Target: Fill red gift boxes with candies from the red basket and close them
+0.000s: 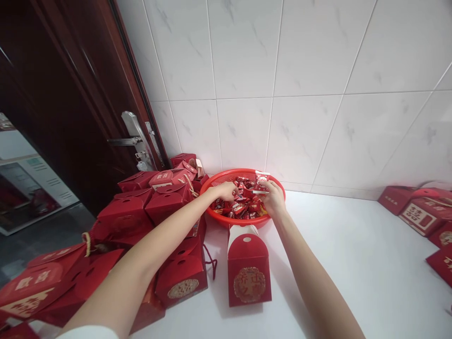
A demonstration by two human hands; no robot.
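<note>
A red plastic basket against the tiled wall holds many red-wrapped candies. My left hand reaches into its left side, fingers curled down among the candies; whatever they grip is too hidden to name. Over the basket's right side, my right hand is closed on red-and-white candy packets, one sticking up past the fingers. Just in front of the basket stands a red gift box with a round gold emblem, its top flaps raised.
Many closed red gift boxes with cord handles crowd the left side, some under my left arm. More red boxes sit at the far right of the white table. A dark door with a metal handle stands at left.
</note>
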